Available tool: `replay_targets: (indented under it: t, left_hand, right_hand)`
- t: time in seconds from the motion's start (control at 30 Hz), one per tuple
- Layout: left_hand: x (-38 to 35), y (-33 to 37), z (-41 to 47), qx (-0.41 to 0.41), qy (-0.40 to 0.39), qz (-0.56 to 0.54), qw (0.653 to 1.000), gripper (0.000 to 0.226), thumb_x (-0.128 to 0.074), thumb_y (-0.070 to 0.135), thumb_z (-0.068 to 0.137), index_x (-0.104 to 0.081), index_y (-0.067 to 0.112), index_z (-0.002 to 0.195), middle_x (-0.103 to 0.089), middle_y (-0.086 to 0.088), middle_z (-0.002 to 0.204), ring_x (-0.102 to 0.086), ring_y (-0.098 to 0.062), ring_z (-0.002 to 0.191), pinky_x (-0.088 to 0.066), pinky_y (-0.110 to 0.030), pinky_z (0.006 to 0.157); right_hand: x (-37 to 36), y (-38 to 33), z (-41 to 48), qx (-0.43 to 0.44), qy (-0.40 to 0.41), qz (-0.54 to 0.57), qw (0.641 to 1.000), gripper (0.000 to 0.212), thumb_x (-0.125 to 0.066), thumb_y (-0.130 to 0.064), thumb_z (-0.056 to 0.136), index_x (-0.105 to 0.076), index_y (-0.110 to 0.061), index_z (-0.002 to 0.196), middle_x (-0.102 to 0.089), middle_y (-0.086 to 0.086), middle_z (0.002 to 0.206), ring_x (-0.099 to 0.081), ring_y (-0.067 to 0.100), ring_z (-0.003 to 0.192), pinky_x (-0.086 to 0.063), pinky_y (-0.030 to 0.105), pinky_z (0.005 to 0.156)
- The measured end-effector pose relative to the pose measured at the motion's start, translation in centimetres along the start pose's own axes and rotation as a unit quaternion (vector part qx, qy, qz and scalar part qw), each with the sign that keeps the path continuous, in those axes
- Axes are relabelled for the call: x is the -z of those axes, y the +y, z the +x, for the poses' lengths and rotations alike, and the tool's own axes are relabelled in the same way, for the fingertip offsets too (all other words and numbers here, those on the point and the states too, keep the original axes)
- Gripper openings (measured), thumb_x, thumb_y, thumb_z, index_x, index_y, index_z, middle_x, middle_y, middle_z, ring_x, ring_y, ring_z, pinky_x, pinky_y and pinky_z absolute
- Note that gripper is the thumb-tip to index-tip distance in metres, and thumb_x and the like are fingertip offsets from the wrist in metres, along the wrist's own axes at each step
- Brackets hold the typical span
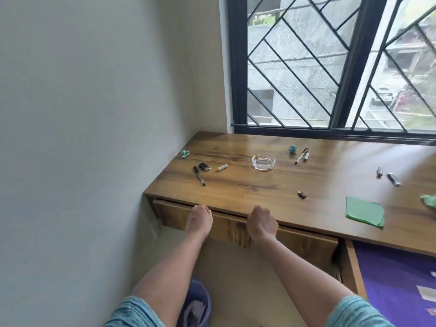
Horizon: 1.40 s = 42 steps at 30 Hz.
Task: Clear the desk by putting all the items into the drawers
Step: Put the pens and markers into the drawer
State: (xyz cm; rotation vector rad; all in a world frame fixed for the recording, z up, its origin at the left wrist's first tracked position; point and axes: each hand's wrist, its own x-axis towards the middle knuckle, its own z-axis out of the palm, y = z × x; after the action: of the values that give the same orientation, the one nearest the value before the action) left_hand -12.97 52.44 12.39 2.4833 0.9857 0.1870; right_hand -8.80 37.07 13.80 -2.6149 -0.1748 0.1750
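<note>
Both of my hands hook over the top edge of the left drawer front (pixel 169 214) under the wooden desk (pixel 271 185). My left hand (pixel 199 220) grips near the drawer's left part, my right hand (pixel 262 224) near its middle. The drawer looks barely pulled out. On the desk lie a black pen (pixel 199 175), a small dark lighter-like item (pixel 204 166), a white tube (pixel 222 167), a glass ashtray (pixel 263 163), a teal wrapper (pixel 185 153), a teal clip (pixel 292 149), another pen (pixel 301 156), a small dark plug (pixel 301 195) and a green cloth (pixel 364 210).
A second drawer (pixel 354 274) at the right stands pulled out, lined in purple with paper inside. Two grey markers (pixel 393 179) and a green scrap (pixel 428 201) lie at the desk's right. A purple bin (pixel 198 308) sits on the floor below. The wall is close on the left.
</note>
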Motion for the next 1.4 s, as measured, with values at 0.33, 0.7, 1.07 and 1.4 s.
replay_targets:
  t: [0.33,0.7,1.07,1.4]
  left_hand:
    - [0.0,4.3,13.9,0.119,-0.02,-0.029,0.992,0.031,-0.052,0.023,0.096,-0.062,0.001,0.116,-0.064,-0.015,0.118,-0.062,-0.027,0.108,-0.051,-0.032,0.087]
    - [-2.5,6.9,21.2,0.247,0.014,0.037,0.968,0.032,-0.043,0.019,0.099,-0.056,0.005,0.125,-0.056,-0.017,0.127,-0.059,-0.031,0.114,-0.052,-0.036,0.089]
    - [-2.4,12.5,24.8,0.189,0.107,-0.125,0.968,0.031,-0.059,0.022,0.086,-0.071,-0.001,0.103,-0.071,-0.023,0.101,-0.067,-0.034,0.098,-0.055,-0.037,0.081]
    - [-5.1,15.2,23.4,0.084,0.052,-0.158,0.982,0.027,-0.064,0.025,0.086,-0.07,0.005,0.104,-0.073,-0.013,0.096,-0.068,-0.026,0.089,-0.052,-0.031,0.07]
  right_hand:
    - [0.4,-3.4,17.2,-0.026,0.071,0.054,0.996,0.028,-0.042,-0.014,0.092,-0.058,-0.008,0.114,-0.064,0.019,0.112,-0.06,0.035,0.106,-0.048,0.035,0.083]
    - [1.9,3.5,30.9,-0.07,0.112,-0.031,0.991,0.03,-0.034,0.001,0.092,-0.056,-0.003,0.112,-0.049,0.02,0.114,-0.053,0.038,0.104,-0.05,0.042,0.082]
    - [2.6,4.8,36.1,-0.114,0.105,-0.002,0.988,0.034,-0.036,-0.002,0.094,-0.053,0.005,0.123,-0.053,0.025,0.12,-0.053,0.039,0.111,-0.044,0.044,0.092]
    - [3.6,4.6,36.9,-0.134,0.057,-0.088,0.985,0.033,-0.044,0.006,0.089,-0.061,0.002,0.118,-0.061,0.018,0.116,-0.06,0.034,0.107,-0.053,0.041,0.084]
